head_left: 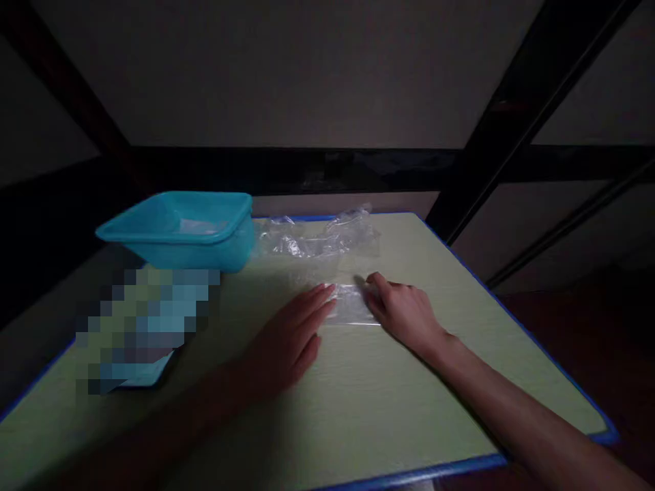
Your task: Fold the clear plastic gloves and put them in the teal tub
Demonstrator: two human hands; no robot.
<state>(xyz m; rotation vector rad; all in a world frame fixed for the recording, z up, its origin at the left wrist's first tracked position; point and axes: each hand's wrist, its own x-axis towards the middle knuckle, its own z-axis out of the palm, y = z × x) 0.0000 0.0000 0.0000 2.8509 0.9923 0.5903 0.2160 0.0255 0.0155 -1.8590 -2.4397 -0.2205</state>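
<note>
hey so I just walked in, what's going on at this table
A person has both hands at a clear plastic sheet or bag on the table. The left hand lies with fingers extended at its left edge; the right hand is curled at its right side. Crumpled clear plastic lies just beyond, beside a blue basin.

Dim light lies brightest on the counter (368, 395) around the right grip (406, 310), shadow darkens it nearer than the left grip (291, 334), glints streak the clear plastic (320, 245) beyond both, and blocky pixelation masks a patch (148, 327) to their left.
</note>
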